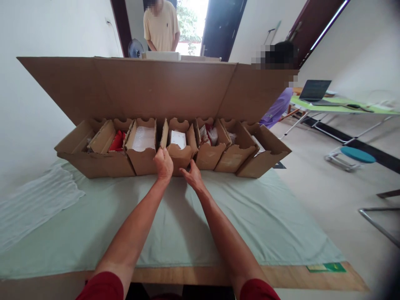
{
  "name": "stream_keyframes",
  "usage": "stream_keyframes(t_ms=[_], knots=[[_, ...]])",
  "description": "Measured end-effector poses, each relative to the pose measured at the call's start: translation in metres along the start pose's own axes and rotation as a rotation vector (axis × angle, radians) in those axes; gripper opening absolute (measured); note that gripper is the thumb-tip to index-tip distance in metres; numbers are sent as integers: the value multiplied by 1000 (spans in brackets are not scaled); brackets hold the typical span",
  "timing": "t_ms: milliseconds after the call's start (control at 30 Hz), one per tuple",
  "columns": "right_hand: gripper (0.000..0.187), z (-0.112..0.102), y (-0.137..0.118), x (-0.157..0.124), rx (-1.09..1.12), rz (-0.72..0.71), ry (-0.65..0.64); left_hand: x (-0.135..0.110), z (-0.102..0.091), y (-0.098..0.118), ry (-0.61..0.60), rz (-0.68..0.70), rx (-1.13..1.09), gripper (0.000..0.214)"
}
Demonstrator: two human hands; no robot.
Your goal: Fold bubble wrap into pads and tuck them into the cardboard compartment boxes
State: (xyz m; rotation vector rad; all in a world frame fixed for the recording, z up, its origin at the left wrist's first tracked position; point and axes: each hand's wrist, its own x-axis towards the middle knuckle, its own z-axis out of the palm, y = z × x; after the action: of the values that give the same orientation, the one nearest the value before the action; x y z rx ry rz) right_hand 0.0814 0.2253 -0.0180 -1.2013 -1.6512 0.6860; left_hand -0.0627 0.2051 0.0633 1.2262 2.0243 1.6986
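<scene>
In the head view, a cardboard bin [179, 152] with a notched front edge stands in the middle of a row, a white box [178, 139] lying inside it. My left hand [164, 164] is closed on its left front corner. Against the lower right front corner rests my right hand [193, 175], its thumb across the front and its fingers along the side, partly hidden. Left of it, a neighbouring bin [142, 161] holds a whitish wrapped package [143, 138]. The bin to the right [211, 157] contains red and clear plastic packets [208, 134].
A tall cardboard panel [165, 89] rises behind the bins. Pale green cloth [250, 216] covers the table, with white fabric [40, 204] at left. One person [161, 25] stands beyond the panel; another [278, 104] is at right, near a laptop table [343, 104] and a blue stool [358, 154].
</scene>
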Motion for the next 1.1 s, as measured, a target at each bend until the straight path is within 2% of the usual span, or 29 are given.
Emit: stream_keyframes(t_ms=[167,333,467,533,600,667,767,833,900,1000,1100], knots=[[62,7,-12,6,26,31,-23,-17,4,-10,-31,-9,-58,42],[59,11,-12,16,6,47,-32,-43,11,-32,-78,-30,-84,69],[58,16,-12,19,7,51,-15,-62,8,-48,-106,-25,-95,77],[51,10,-8,14,15,49,14,-73,2,-52,-90,17,-99,76],[39,-5,0,4,17,58,67,-83,-4,-51,-51,137,-98,71],[32,-28,13,-7,9,85,138,-90,-5,-44,-50,276,-105,57],[40,-63,32,-17,-17,140,238,-90,10,-20,-226,372,-131,41],[48,-78,40,-16,-32,171,274,-81,28,4,-372,414,-124,44],[54,-84,44,-11,-40,192,286,-68,47,29,-460,447,-64,50],[58,-85,45,-5,-40,204,280,-48,67,61,-499,386,128,52],[57,-86,46,-5,-42,216,270,-36,73,80,-488,272,273,33]])
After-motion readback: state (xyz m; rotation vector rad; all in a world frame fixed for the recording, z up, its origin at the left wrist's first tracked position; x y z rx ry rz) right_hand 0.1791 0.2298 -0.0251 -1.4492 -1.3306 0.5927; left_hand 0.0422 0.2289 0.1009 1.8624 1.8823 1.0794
